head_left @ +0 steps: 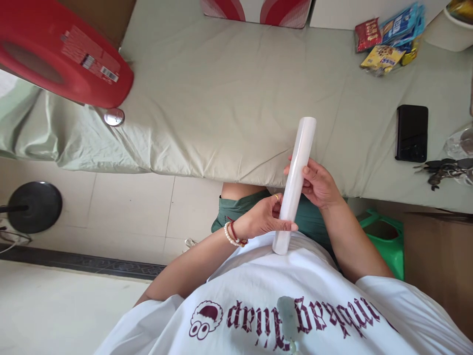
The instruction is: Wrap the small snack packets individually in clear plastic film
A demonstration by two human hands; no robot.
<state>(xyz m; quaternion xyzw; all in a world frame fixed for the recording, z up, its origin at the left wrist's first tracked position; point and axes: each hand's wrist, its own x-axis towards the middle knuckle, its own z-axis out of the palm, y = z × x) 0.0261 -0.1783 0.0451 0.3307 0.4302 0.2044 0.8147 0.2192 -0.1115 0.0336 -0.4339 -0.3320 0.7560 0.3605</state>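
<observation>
A white, glossy roll that looks like plastic film [300,148] is held tilted over my lap, its upper end reaching over the table edge. Around its lower part my left hand [264,215] is closed, thumb lying across the front. My right hand [320,183] grips it higher up from the right side, with the thumb on its edge and fingers behind. Parts of the fingers of both hands are hidden behind the roll.
A cloth-covered table [221,98] lies ahead. On it are a red jug [92,59], a small round silver object [114,117], snack packets [391,39], a black phone [412,133] and keys [441,170]. A green stool [386,246] stands below at right.
</observation>
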